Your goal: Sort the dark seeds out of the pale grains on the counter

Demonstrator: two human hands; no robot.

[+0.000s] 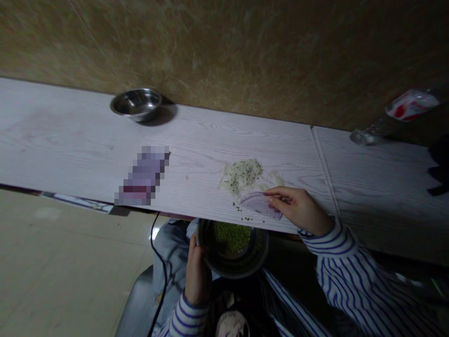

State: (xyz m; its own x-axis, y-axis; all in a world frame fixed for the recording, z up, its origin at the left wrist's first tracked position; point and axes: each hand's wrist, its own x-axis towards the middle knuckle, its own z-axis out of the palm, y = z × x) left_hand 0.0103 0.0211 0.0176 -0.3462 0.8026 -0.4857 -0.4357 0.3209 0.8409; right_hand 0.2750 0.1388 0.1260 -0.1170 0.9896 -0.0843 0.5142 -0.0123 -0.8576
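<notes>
My left hand (198,269) grips the left rim of a metal bowl (257,250), held just below the table's front edge. Green mung beans (231,237) cover part of its bottom. Between the thumb and fingers of my right hand (301,208) is a clear, purplish protractor (257,203), low over the tabletop. Its curved edge is beside a spread pile of white rice (242,175) mixed with dark green beans. A few loose beans (247,219) lie between the protractor and the table edge, above the bowl.
An empty-looking steel bowl (136,105) stands near the wall at the back left. A blurred-out phone-like object (143,175) lies left of the pile. At the right, a clear plastic bottle (403,112) lies near the wall. A black cable (154,238) hangs below the table edge.
</notes>
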